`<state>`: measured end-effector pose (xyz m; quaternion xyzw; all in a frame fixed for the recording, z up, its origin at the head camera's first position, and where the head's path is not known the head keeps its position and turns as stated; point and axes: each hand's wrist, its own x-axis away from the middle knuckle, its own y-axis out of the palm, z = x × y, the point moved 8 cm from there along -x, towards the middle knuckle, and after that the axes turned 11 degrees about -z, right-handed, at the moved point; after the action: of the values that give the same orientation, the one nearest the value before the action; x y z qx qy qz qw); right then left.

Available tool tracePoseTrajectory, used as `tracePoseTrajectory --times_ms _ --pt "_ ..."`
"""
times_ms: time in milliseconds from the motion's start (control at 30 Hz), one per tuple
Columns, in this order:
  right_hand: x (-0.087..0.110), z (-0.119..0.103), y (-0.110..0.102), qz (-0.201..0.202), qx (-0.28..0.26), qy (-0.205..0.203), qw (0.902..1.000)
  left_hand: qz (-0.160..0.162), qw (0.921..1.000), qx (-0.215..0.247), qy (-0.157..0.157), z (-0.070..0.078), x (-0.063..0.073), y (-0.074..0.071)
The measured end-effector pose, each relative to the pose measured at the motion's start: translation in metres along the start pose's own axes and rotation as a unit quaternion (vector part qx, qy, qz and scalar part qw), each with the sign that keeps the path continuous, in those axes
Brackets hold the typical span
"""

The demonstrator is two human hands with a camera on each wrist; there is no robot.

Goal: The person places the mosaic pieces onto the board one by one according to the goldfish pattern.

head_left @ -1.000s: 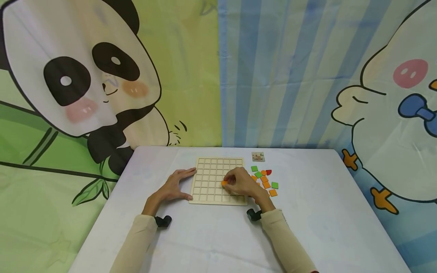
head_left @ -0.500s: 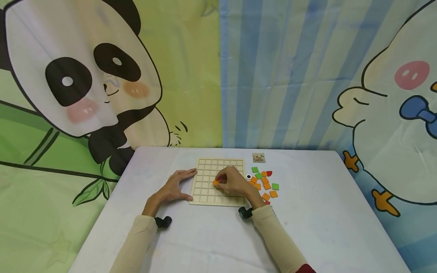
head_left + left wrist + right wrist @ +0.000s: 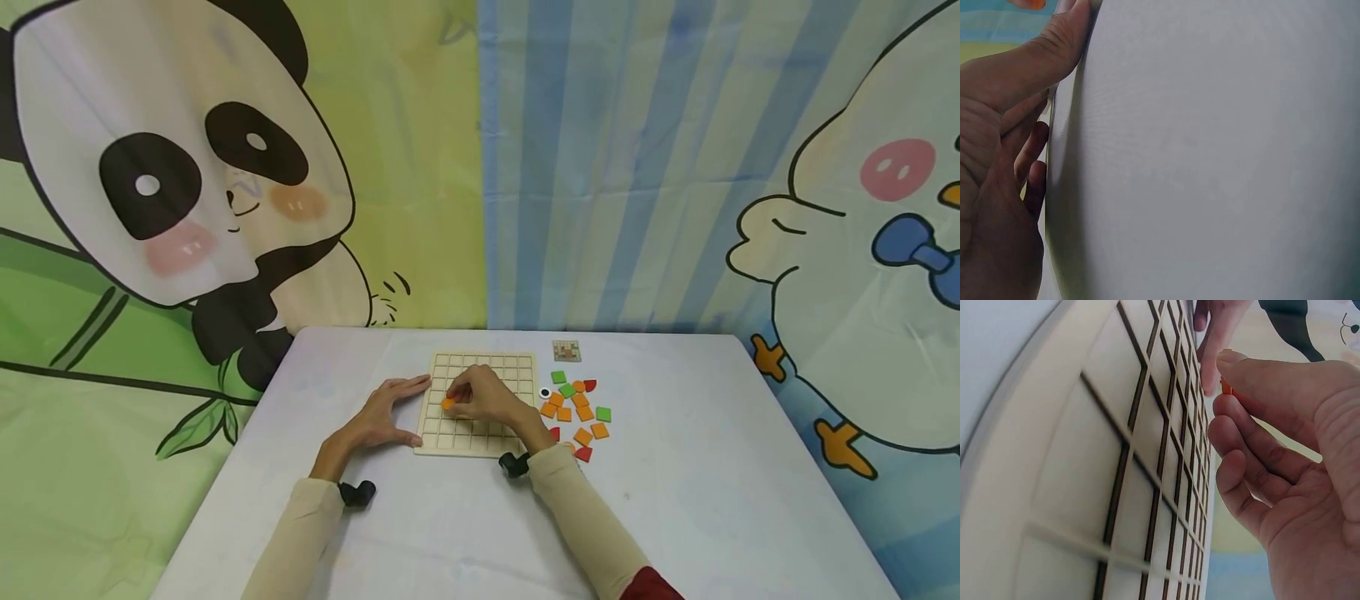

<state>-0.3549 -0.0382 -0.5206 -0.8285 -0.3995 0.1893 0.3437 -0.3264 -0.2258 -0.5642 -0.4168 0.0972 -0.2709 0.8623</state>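
Observation:
A pale wooden grid board [image 3: 442, 435] lies on the white table. My right hand [image 3: 483, 395] is over its left part and pinches a small orange tile [image 3: 447, 403] between thumb and fingertips. The right wrist view shows that orange tile [image 3: 1227, 385] edge-on, just off the board surface; its full outline is hidden. My left hand [image 3: 381, 415] rests at the board's left edge, thumb near the front corner and fingers stretched farther back. In the left wrist view the thumb of the left hand [image 3: 1010, 119] touches the edge.
Right of the board lie loose orange squares [image 3: 583, 412], several green squares [image 3: 603, 414], red pieces [image 3: 583, 454] and a black-and-white round piece [image 3: 545, 392]. A small patterned card [image 3: 566, 351] lies behind them. Printed cloth [image 3: 420, 208] hangs behind the table.
My right hand has moved left across the board with the orange tile, uncovering more loose pieces on the right. The left hand has stayed at the board's edge.

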Motion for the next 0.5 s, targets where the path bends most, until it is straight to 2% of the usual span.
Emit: tracePoseTrajectory --times_ms 500 --pt "-0.014 -0.003 0.026 0.005 -0.018 0.029 0.9994 0.003 1.0000 0.003 0.007 0.001 0.002 0.000"
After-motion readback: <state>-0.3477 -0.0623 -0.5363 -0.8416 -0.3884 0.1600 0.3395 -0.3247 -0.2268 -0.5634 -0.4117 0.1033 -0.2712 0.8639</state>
